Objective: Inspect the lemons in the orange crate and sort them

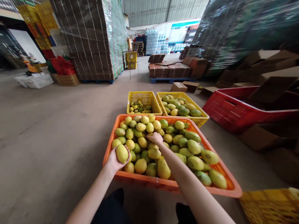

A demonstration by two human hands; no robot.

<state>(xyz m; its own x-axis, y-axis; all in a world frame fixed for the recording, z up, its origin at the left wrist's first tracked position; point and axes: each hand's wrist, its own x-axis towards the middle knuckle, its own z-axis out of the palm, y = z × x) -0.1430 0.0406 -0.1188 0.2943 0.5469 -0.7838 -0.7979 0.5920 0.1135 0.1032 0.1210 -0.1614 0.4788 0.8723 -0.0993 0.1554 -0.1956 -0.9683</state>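
Observation:
An orange crate full of yellow and green fruits stands on the floor in front of me. My left hand is wrapped round a yellow-green fruit at the crate's left front corner, palm up. Near the middle of the pile, my right hand reaches in among the fruits. Its fingers are bunched and partly hidden, and I cannot make out what they hold, if anything.
Behind the orange crate are a small yellow crate and a wider yellow crate, both with fruits. A red bin and cardboard boxes stand at the right. Wrapped pallets rise behind.

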